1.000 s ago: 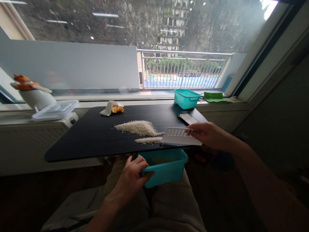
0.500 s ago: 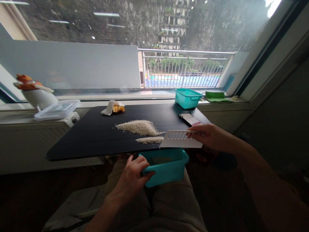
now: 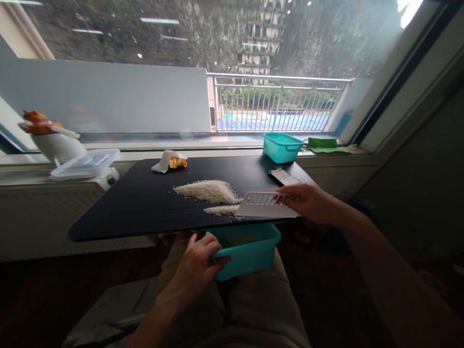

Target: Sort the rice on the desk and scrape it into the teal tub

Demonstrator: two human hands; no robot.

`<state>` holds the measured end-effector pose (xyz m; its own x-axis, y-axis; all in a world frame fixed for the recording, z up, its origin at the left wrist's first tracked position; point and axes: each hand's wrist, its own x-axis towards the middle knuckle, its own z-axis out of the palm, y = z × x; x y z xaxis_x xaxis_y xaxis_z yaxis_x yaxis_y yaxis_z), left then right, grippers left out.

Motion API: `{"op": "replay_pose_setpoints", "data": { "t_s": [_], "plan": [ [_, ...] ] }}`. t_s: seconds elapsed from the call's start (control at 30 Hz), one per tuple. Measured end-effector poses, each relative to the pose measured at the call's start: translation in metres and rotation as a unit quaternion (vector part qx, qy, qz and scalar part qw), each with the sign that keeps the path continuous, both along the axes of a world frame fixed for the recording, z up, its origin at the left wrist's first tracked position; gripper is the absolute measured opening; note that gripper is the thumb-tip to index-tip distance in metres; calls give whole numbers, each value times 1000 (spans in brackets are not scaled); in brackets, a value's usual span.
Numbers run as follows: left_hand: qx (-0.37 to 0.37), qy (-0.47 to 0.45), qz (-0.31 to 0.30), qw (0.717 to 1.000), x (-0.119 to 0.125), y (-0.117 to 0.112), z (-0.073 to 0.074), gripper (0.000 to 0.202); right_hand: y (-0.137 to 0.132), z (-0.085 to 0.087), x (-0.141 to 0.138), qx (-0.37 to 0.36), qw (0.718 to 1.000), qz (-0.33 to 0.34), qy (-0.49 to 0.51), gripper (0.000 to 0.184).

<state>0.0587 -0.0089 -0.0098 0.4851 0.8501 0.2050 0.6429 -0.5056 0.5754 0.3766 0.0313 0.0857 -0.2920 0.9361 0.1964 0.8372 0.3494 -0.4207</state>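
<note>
My left hand [image 3: 203, 258] grips the left rim of a teal plastic basket [image 3: 250, 258], held just below the table's front edge above my lap. Pale contents show dimly inside it. My right hand [image 3: 308, 203] is closed on the slotted upper part of a white plastic scraper [image 3: 266, 208], whose lower edge is at the tabletop near the front. The scraper's left end meets a thin strip of white rice [image 3: 221, 210]. Behind that strip lies a larger rice heap [image 3: 208, 191]. A few loose grains are scattered by the scraper's corner.
On the black table [image 3: 134, 208] lie a yellow crumpled item with white paper [image 3: 168, 163] and a phone [image 3: 284, 177]. Another teal basket [image 3: 282, 147] stands at the back right. A clear plastic lid [image 3: 87, 164] and a white-and-orange figurine [image 3: 54, 140] are at the left.
My right hand has brought the scraper slightly left and away from me, up against the rice strip. The left hand and its basket have shifted very slightly left.
</note>
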Motion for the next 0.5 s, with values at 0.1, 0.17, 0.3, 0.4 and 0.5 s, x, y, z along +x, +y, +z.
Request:
{"op": "replay_pose_setpoints", "data": {
  "t_s": [0.1,0.17,0.3,0.4,0.5],
  "plan": [
    [1,-2,-1,1000,0,0,0,16,-2,4,-3,6,1000,-9,-8,34],
    [2,-3,-1,1000,-1,-1,0,16,-3,4,-4,-4,1000,-6,-15,33],
    [4,-4,1,1000,-2,-2,-1,16,-4,4,-6,-25,1000,14,-11,35],
    [5,-5,2,1000,-2,-1,-1,17,-5,5,-6,-19,1000,3,-2,34],
    [5,-5,2,1000,-2,-1,0,17,-7,7,-8,-37,999,13,-8,34]
  ]
}}
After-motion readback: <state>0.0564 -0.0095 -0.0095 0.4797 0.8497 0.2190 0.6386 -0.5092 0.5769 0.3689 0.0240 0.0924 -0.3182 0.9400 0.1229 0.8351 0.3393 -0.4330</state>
